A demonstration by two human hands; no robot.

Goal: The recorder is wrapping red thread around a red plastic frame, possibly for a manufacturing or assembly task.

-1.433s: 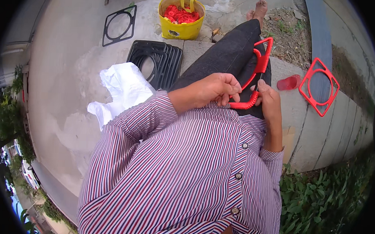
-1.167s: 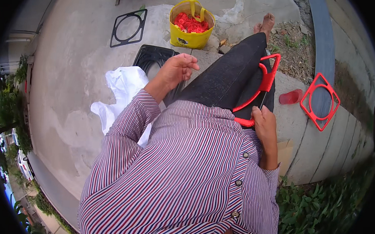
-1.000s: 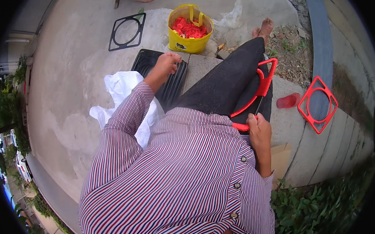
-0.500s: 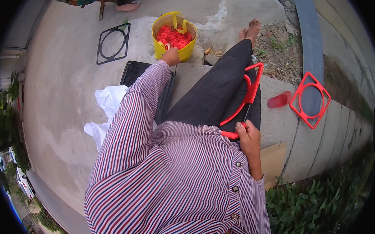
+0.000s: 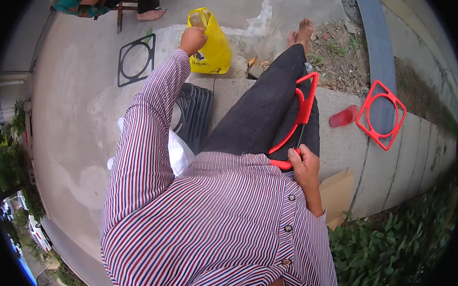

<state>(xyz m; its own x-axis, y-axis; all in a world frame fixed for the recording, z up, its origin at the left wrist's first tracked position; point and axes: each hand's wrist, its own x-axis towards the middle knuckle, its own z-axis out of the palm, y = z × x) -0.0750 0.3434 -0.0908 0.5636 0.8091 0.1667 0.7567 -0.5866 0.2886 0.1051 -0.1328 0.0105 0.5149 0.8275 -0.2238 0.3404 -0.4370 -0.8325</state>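
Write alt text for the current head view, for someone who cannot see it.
The person's left hand grips a yellow bag by its edge, and the right hand holds a mostly red frame on black-trousered legs. Stacked black frames lie at left, another red frame at right.

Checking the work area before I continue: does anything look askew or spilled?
Yes, the yellow bag looks askew: it leans toward the person's left, with the left hand at its upper edge, rather than sitting upright. No spilled contents show around it.

Yellow bag (image 5: pixel 213 54) tilted on concrete (image 5: pixel 165 18); mostly red frame (image 5: pixel 306 106) across dark trousers (image 5: pixel 258 106).
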